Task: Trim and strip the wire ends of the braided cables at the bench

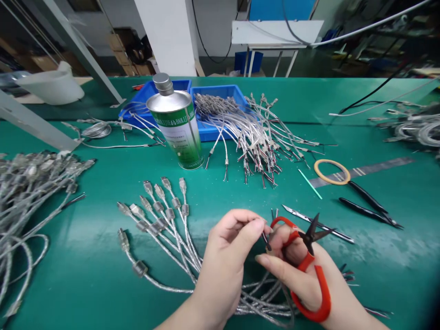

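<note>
Cable end (266, 240): dark stripped wire tips, pinched between thumb and forefinger of the left hand (225, 261), low centre of the bench, just beside the right hand (302, 270). Right hand: fingers curled through the orange-red loops of small scissors (311, 261), short dark blades parted and pointing up-right, next to the wire tips.

Bench (85, 275): green mat, smooth, faint sheen; grey tape strip (364, 171) at right. Room beyond: white pillar, white table with blue panel behind, cartons, slanting grey frame legs at left.

Cable bundle (165, 215): braided silvery leads, metal plug shells fanned out up-left, each with a ribbed ferrite bead; far ends pass beneath both hands.

Second heap of like cables (30, 183): left edge, cut off by the frame.

Cables with red and black stripped tips (261, 142): spilling from a blue plastic tray (220, 91); a second blue tray sits to its left, partly hidden.

Metal can (177, 123): cylindrical, silver top, screw cap, green-and-white label, print unreadable.

Tape ring (332, 172): tan, flat. Black-handled tweezers (369, 206): right of centre. Slim metal blade (316, 223): partly behind the scissors. Green stick (309, 183). White bucket-like container (51, 85): upper left. Coiled cables at far right edge, blurred.
</note>
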